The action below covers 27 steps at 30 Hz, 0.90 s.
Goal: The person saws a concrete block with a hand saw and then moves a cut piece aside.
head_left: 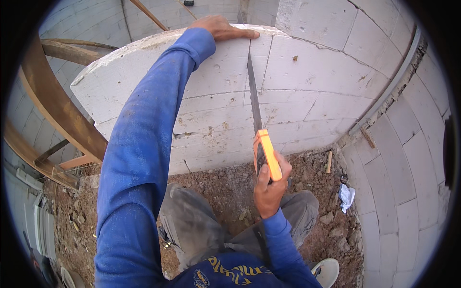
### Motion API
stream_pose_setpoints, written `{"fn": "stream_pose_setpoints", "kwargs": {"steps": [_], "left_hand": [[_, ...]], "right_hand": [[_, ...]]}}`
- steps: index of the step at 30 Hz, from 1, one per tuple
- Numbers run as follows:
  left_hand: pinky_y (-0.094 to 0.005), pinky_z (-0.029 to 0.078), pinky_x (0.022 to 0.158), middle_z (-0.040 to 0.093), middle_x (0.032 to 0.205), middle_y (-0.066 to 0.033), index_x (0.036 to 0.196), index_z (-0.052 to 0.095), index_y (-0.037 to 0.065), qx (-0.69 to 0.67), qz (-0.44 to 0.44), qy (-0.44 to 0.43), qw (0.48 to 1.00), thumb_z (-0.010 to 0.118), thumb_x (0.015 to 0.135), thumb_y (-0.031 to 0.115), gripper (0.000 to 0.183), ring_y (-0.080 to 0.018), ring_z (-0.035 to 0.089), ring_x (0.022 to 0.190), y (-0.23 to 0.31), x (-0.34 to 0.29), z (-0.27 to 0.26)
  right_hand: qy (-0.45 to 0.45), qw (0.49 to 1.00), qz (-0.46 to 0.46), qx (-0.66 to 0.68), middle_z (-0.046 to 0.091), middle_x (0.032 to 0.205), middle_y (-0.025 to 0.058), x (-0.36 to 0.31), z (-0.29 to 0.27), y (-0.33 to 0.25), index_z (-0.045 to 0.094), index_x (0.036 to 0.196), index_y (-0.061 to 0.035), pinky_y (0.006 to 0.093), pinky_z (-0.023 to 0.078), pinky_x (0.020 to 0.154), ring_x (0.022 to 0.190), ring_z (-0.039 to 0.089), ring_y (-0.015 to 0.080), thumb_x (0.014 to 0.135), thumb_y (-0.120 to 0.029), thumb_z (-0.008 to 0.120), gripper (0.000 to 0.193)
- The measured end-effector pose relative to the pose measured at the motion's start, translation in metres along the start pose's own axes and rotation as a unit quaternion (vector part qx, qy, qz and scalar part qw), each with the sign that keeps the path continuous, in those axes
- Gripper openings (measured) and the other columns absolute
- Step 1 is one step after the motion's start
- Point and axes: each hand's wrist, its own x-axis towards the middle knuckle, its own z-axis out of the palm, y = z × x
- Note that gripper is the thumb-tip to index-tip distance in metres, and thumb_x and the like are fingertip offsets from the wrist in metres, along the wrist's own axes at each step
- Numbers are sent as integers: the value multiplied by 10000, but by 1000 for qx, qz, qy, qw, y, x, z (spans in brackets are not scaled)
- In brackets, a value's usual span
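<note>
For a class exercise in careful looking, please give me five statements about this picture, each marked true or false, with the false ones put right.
1. The right hand grips the saw by its orange handle. True.
2. The left hand also grips the saw. False: it rests on the top edge of a white block.
3. A curved wooden frame stands at the picture's left. True.
4. The person's sleeves are red. False: they are blue.
5. A crumpled white scrap lies on the ground. True.

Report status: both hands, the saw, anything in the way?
Right hand gripping orange-handled saw. Saw at white block. Left hand on block's top edge. Possible hazard: left fingertip close to saw's far end.
</note>
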Motion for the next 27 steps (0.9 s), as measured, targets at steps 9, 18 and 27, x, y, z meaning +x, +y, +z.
{"fn": "stream_pose_setpoints", "kwargs": {"steps": [9, 18, 27], "left_hand": [[-484, 580, 896, 695, 1095, -367, 1184, 716, -102, 17, -5, 1, 1000, 683, 621, 896, 1146, -505, 701, 1049, -1, 4, -5], [-483, 597, 710, 735, 931, -302, 976, 791, -61, 8, 7, 12, 1000, 669, 627, 926, 1054, -456, 740, 900, -4, 8, 0], [-482, 602, 821, 716, 1024, -345, 1160, 721, -105, -10, -37, -23, 999, 688, 612, 909, 1153, -489, 731, 950, 0, 6, -4]], "right_hand": [[24, 999, -28, 18, 668, 1058, 207, 4, 12, 24, 463, 1349, 15, 411, 537, 833, 893, 692, 322, 1039, -236, 602, 422], [-12, 999, 28, 23, 649, 926, 150, -115, -43, 54, 472, 1308, 53, 374, 530, 789, 779, 662, 212, 1018, -326, 617, 499], [-115, 979, 123, 118, 677, 1132, 267, 111, 7, -59, 463, 1358, -5, 405, 557, 813, 960, 720, 381, 1019, -121, 602, 385]]}}
